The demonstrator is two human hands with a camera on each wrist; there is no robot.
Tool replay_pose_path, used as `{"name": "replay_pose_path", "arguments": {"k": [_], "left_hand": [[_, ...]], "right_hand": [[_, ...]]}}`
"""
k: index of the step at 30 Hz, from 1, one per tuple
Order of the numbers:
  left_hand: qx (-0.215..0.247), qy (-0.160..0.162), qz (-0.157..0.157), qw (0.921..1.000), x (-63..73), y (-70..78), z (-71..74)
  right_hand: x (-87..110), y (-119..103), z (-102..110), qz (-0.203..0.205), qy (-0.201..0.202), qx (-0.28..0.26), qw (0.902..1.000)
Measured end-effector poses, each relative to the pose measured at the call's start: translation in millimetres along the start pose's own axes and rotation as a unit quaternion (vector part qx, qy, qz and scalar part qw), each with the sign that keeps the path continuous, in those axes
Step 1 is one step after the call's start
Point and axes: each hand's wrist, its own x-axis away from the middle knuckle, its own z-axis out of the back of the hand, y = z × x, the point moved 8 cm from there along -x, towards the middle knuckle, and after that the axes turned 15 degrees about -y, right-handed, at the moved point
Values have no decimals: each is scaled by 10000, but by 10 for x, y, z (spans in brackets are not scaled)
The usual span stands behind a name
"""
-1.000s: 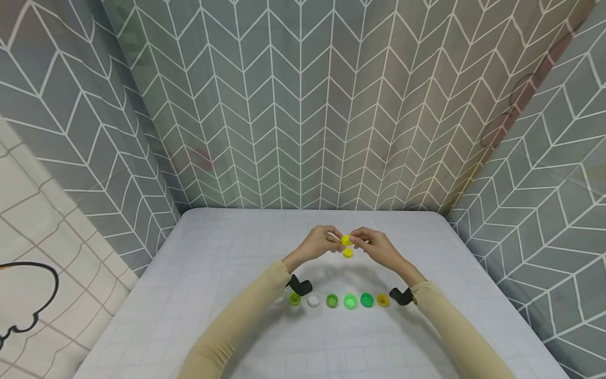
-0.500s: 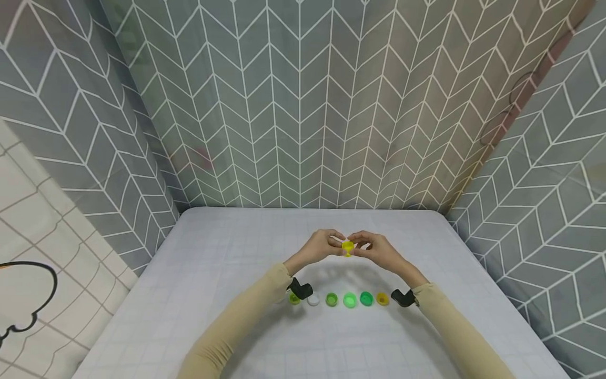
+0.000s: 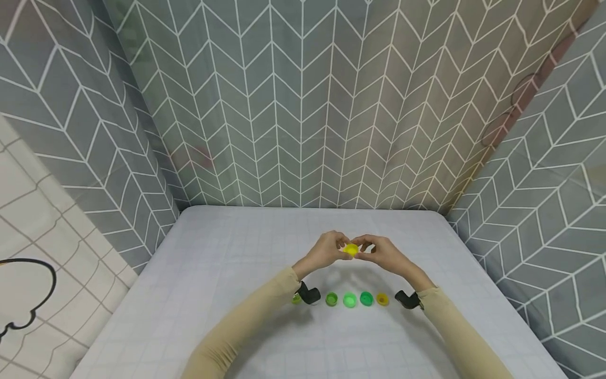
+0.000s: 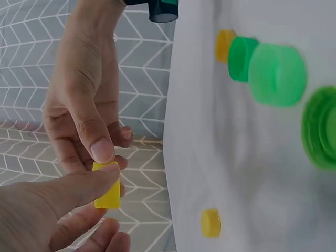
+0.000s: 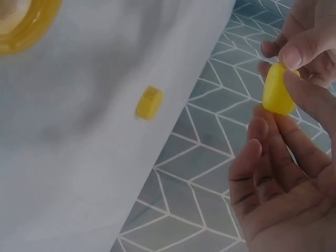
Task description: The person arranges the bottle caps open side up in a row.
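Both hands hold one yellow plastic bottle cap (image 3: 351, 249) up above the far half of the table. My left hand (image 3: 325, 250) pinches it from the left, its thumb lying across the cap in the left wrist view. From the right, my right hand (image 3: 384, 255) pinches the same cap between thumb and fingers, and the two thumbs are close together on it. Below the hands, a second yellow cap (image 5: 149, 103) rests on the white tabletop in the right wrist view; the hands hide it in the head view.
A row of caps lies nearer the person: an olive one (image 3: 295, 299), a green one (image 3: 331, 299), a light green one (image 3: 350, 300), a teal-green one (image 3: 366, 299) and an orange-yellow one (image 3: 382, 299). Patterned curtains (image 3: 303, 105) hang behind the table (image 3: 227, 237).
The hands have lowered slightly and shifted a little right with the yellow cap, which has turned between the fingers. The left wrist now covers more of the row's left end.
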Motion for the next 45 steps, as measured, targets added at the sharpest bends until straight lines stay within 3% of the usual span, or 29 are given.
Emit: {"name": "replay_pose_path", "arguments": {"k": [7,17,23,32,38,45], "left_hand": [[59,-131,-75,9999,-58,143,-230],[-885,37,57,9960,-200,451,-649],[-987,84,253,9948,-255,534,-907],[-1728,17,542,9835,-275,541,-1259],[-2141,-105,728,9740,-290,496,-1384],[-2193,-349,656,9728,-272,485,-1460]], "right_hand": [[280,102,47,-365,-168,30,9992],[732,179,195,-549,-444,316,9970],[943,263,196,-604,-556,301,9962],[1062,364,32,-519,-1341,30,9896],[1048,425,-78,-651,-1656,-169,9839],[1040,497,-177,-942,-1842,-274,9780]]}}
